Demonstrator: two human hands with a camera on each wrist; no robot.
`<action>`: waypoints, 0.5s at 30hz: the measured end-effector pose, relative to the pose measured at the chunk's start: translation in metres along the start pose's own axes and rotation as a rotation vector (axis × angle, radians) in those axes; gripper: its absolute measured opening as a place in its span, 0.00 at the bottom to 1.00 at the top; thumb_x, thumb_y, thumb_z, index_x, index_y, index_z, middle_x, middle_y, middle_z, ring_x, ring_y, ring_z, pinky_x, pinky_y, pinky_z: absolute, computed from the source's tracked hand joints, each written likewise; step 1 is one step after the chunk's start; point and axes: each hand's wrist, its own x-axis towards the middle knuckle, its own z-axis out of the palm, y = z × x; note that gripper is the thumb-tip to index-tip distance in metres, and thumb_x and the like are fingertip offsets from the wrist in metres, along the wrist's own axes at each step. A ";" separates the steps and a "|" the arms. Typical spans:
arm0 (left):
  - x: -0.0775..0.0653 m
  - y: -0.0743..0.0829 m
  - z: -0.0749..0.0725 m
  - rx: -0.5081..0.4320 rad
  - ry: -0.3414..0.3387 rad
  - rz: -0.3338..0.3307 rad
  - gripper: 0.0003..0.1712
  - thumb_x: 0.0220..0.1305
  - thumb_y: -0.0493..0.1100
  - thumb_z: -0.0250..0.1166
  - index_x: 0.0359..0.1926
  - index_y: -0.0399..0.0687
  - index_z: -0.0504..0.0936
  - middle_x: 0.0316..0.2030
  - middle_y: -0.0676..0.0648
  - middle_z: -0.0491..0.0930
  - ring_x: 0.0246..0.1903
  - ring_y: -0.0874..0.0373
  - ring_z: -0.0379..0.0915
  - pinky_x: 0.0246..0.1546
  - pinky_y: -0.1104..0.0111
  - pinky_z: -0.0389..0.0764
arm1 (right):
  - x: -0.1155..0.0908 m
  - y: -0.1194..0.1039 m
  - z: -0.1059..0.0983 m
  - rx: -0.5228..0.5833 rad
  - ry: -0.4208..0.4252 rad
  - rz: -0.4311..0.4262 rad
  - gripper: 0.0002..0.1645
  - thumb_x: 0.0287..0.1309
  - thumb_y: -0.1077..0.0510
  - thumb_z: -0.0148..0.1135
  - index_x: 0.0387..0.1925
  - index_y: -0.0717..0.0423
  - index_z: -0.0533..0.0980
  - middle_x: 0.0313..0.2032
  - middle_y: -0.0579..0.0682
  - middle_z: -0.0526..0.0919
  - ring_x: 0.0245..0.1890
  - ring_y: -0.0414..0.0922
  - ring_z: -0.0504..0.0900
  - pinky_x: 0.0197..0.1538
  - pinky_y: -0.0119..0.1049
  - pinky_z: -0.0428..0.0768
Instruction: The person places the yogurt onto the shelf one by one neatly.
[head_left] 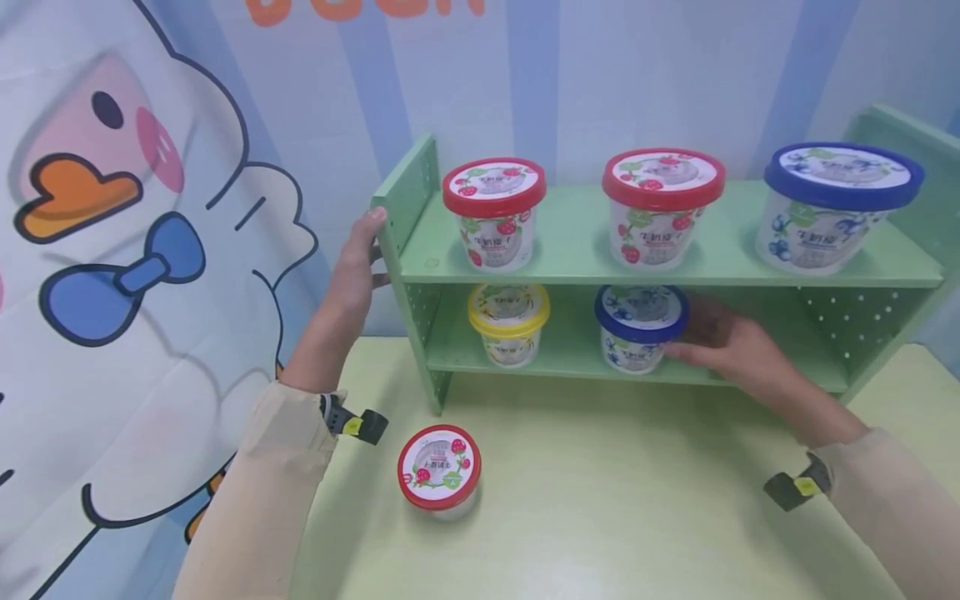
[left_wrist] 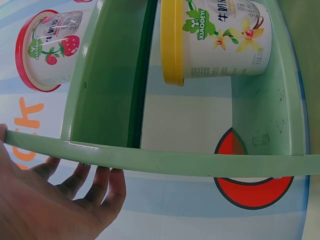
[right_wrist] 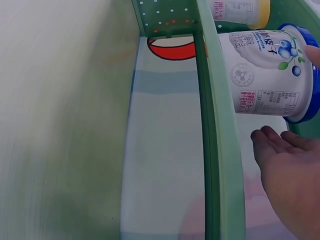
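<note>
My left hand (head_left: 352,271) holds the left side panel of a green two-tier shelf (head_left: 401,196), its thumb over the front edge and its fingers against the outer face. On the lower tier stands a blue-lidded blueberry cup (head_left: 633,354). My right hand (head_left: 738,346) is at this cup's right side, thumb close to the lid. In the right wrist view, the extended fingers (right_wrist: 272,142) are apart from the cup wall; whether the thumb touches is unclear. Left of it sits a yellow-lidded cup (head_left: 510,348), with vanilla flowers in the left wrist view.
Upper tier: two red-lidded strawberry cups (head_left: 498,242) (head_left: 656,237) and a larger-looking blue-lidded cup (head_left: 813,237). Another red-lidded cup (head_left: 438,475) stands on the pale table (head_left: 600,500) before the shelf's left end. A cartoon-duck backdrop (head_left: 150,358) hangs behind and left.
</note>
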 end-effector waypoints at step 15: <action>0.000 -0.001 0.000 -0.002 -0.003 0.006 0.43 0.65 0.75 0.37 0.66 0.51 0.68 0.58 0.46 0.70 0.59 0.52 0.64 0.56 0.46 0.65 | -0.018 0.000 -0.003 0.099 0.108 -0.024 0.46 0.62 0.58 0.67 0.75 0.57 0.53 0.72 0.58 0.58 0.70 0.56 0.58 0.58 0.21 0.67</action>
